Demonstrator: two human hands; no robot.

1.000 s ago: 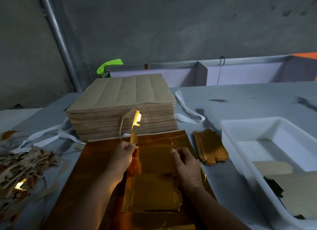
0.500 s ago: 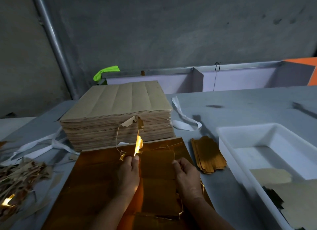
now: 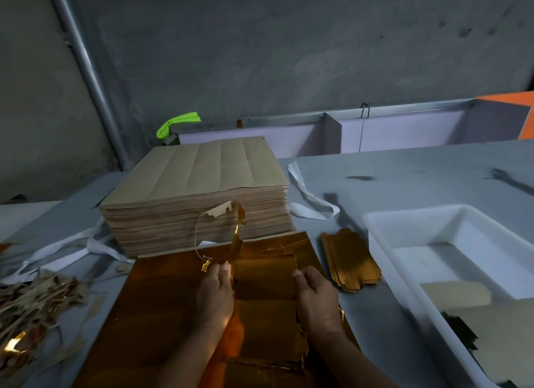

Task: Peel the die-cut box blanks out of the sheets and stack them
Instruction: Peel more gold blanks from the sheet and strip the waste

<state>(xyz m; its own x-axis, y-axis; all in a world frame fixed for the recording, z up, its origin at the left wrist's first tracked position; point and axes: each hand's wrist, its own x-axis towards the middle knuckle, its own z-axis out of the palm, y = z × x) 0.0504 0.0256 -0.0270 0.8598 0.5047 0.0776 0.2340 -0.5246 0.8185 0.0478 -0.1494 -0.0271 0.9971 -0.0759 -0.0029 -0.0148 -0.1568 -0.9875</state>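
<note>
Left hand (image 3: 215,295) is pinched tight on the root of the waste strip (image 3: 235,237), thumb and fingertip together, and the strip stands up thin and curling in front of the pile of brown sheets (image 3: 196,191). Right hand (image 3: 316,301) has its fingers curled round the right edge of the blank (image 3: 265,306). The blank lies between my two hands on the gold sheet (image 3: 161,315), and its far edge looks lifted. The risk here, as I read it, is that the strip is very narrow, so a sharp tug could snap it and leave a sliver hanging on the blank's left side for me to pick off. If a nick along the cut line has not let go, pulling sideways may tear into the blank itself or crease a flap. The foil face is shiny, and my right thumb pressing hard could kink it or let it slide. The lower end of the blank is near my wrists and I can't tell whether it is free there, so lifting too soon might rip it at the bottom. The loose thread-like loop off the strip could snag on the brown pile behind it. The stack of peeled blanks (image 3: 351,265) lies just right of the sheet, near the white tub (image 3: 384,243). A careless drop would fan that stack out across the table (image 3: 404,179). The scrap heap (image 3: 31,304) is far to my left, and a flung strip might fall short of it.
</note>
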